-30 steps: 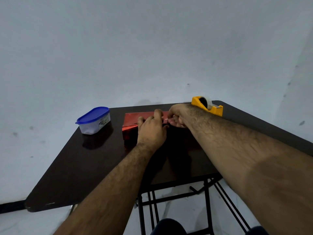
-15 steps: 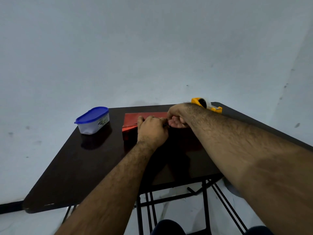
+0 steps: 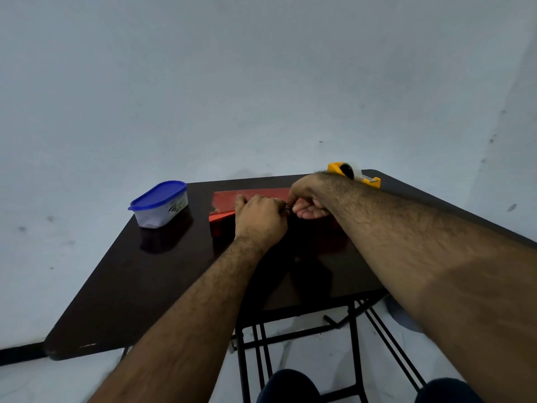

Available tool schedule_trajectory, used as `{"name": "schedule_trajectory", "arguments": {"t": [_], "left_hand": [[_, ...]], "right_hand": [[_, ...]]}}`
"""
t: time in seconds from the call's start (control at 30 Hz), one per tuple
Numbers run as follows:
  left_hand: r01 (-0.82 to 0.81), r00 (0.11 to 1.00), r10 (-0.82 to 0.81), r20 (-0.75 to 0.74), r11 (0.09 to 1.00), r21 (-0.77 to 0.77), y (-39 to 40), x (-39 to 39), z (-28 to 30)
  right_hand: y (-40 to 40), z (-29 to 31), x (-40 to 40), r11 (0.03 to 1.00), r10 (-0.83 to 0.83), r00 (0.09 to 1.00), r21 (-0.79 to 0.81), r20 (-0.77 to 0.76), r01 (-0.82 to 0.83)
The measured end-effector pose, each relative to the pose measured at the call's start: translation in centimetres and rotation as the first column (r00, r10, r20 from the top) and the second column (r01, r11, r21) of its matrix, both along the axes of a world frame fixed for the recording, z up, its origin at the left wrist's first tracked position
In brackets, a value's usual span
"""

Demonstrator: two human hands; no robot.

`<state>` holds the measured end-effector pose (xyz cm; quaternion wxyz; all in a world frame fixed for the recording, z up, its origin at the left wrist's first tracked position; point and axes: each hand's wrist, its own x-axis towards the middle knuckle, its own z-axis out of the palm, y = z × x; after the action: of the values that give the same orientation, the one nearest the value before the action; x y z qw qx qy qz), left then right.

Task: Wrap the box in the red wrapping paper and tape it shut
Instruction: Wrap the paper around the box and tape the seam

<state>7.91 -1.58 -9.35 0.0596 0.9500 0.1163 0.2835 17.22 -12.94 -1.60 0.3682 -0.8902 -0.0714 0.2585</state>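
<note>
Fingers curled; box (image 3: 223, 225) under grips.

Dim, cool, even light (soft sheen on the dark table (image 3: 122, 289)), wide-angle bending at the edges.

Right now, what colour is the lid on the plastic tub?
Blue; the lid shows best in the head view.

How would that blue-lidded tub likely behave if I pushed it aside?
The blue-lidded tub looks like thin plastic, so probably light. Its broad, low shape suggests sliding rather than tipping. The glossy table would likely let it glide easily.
</note>
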Motion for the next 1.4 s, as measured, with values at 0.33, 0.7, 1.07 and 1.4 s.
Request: {"name": "schedule_trajectory", "arguments": {"t": [0.33, 0.7, 1.07, 1.4], "left_hand": [[0.002, 1.000, -0.002, 0.031, 1.000, 0.018, 0.0, 0.1, -0.3], [0.014, 0.998, -0.015, 0.061, 1.000, 0.016, 0.0, -0.4, -0.5], [0.000, 0.999, -0.002, 0.048, 1.000, 0.026, -0.3, -0.6, -0.5], [0.024, 0.998, -0.024, 0.058, 1.000, 0.006, -0.3, -0.7, -0.4]], "right_hand": [[-1.0, 0.6, -0.5, 0.999, -0.003, 0.977, -0.030, 0.212, 0.010], [-2.6, -1.2, 0.0, 0.956, 0.244, 0.752, -0.023, 0.613, -0.291], [-4.0, -2.7, 0.1, 0.916, 0.384, 0.473, -0.264, 0.793, -0.302], [-2.9, 0.0, -1.4, 0.731, 0.680, 0.228, -0.671, 0.697, -0.124]]}}
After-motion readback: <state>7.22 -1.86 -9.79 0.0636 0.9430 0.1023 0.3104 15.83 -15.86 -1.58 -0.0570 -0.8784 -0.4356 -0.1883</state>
